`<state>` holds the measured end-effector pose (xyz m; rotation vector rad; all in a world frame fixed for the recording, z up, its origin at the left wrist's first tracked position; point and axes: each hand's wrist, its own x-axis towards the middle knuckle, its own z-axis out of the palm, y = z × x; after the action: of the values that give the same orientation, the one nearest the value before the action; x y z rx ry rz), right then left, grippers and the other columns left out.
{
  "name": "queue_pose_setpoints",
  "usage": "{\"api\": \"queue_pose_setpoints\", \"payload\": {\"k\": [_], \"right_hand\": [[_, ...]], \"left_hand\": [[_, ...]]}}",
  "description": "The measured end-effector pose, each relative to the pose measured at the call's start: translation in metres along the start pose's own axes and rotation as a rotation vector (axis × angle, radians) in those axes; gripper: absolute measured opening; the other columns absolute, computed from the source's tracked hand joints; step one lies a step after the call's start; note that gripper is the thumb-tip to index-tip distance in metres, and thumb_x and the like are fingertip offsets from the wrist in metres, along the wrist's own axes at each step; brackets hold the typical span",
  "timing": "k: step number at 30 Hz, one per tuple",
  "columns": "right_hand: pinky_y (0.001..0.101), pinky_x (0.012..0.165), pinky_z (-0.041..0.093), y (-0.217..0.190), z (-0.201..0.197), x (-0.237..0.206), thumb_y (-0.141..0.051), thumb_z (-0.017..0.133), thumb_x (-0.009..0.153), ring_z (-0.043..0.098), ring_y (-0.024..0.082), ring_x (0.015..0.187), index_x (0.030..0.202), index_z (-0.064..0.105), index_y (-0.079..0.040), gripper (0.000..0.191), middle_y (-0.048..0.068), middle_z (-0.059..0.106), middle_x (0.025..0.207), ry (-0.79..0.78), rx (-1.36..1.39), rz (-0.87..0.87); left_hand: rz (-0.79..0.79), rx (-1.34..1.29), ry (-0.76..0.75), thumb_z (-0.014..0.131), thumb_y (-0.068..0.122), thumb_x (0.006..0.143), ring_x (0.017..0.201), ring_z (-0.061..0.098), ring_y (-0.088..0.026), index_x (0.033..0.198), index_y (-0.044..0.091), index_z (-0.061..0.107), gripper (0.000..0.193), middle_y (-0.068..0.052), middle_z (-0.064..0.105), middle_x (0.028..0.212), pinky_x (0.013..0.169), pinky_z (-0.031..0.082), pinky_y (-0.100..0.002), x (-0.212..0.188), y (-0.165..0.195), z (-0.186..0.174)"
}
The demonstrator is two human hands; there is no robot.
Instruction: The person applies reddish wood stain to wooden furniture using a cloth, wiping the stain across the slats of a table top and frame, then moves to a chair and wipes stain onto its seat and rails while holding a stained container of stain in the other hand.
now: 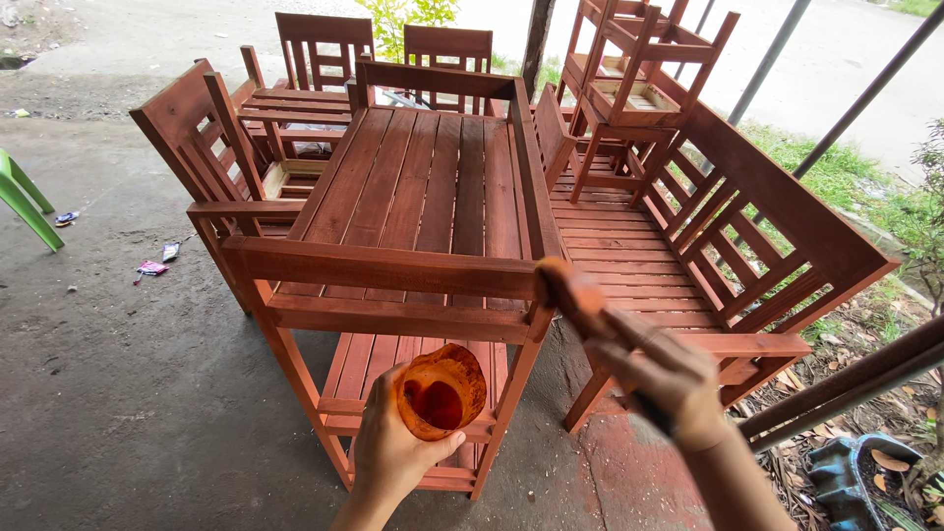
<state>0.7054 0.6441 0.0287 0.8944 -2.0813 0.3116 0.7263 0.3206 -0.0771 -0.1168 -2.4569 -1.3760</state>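
Head view, looking down: the right hand [674, 383] closes round the handle of a brush [600, 315]; the brush runs long from the grip up and to the left, its stained head blurred against the top rail [383, 267] of a red-brown slatted frame [423, 187]; the head lies at the rail's right end, touching it or just over it; the blur keeps me from telling which. The left hand [393, 457] wraps a small orange cup [441, 390], tilted so its mouth faces the camera, with dark red stain pooled inside; the cup sits low and to the left of the brush head, near it, and in front of the frame's lower slats. So the brush head lies up and right from the cup, and the right hand is the nearer one to the rail.

The rail's wood looks evenly coloured and matt; the slats behind it run away from the viewer. A bench [708, 236] of the same colour stands just beside the frame on the right; chairs [226, 147] crowd the left and far side, some stacked at the upper right. The concrete floor [118, 374] is grey and stained, with a reddish patch near the bench's leg; scraps of litter lie at the left, by a green plastic leg [25, 202]; grass and posts lie beyond on the right.
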Motion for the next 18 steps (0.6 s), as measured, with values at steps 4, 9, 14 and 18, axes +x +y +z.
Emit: {"api": "queue_pose_setpoints", "payload": {"k": [4,9,14,18], "right_hand": [[0.0367,0.091,0.059,-0.012,0.046,-0.04,-0.016,0.07,0.094,0.07,0.028,0.117,0.108,0.077,-0.021,0.016,0.011,0.073,0.123,0.003,-0.099,-0.191],[0.0356,0.09,0.06,-0.014,0.08,-0.081,-0.017,0.068,0.088,0.069,0.03,0.116,0.108,0.078,-0.022,0.023,0.012,0.073,0.125,-0.208,0.008,-0.129],[0.0297,0.084,0.063,0.005,0.059,-0.053,-0.008,0.066,0.096,0.073,0.024,0.116,0.111,0.077,-0.021,0.023,0.005,0.076,0.126,-0.308,0.096,-0.105],[0.0352,0.087,0.062,0.031,0.024,-0.019,-0.019,0.072,0.081,0.072,0.024,0.106,0.109,0.077,-0.018,0.029,0.014,0.073,0.122,-0.145,0.1,-0.038]], "left_hand": [[0.012,0.015,0.006,0.099,0.029,0.051,0.115,0.065,-0.029,0.135,0.011,0.045,0.101,-0.012,0.061,0.121,0.093,0.057,-0.043,0.0,-0.002,-0.001],[0.019,0.034,-0.015,0.099,0.031,0.053,0.114,0.065,-0.029,0.131,0.01,0.043,0.099,-0.013,0.06,0.123,0.093,0.057,-0.044,0.0,-0.004,-0.001],[-0.006,0.011,-0.024,0.099,0.03,0.055,0.114,0.066,-0.028,0.135,0.012,0.043,0.099,-0.011,0.06,0.122,0.091,0.058,-0.043,-0.001,-0.001,0.001],[-0.012,0.018,-0.022,0.099,0.029,0.054,0.114,0.066,-0.028,0.135,0.012,0.044,0.099,-0.011,0.06,0.122,0.091,0.057,-0.043,-0.002,0.001,0.002]]}}
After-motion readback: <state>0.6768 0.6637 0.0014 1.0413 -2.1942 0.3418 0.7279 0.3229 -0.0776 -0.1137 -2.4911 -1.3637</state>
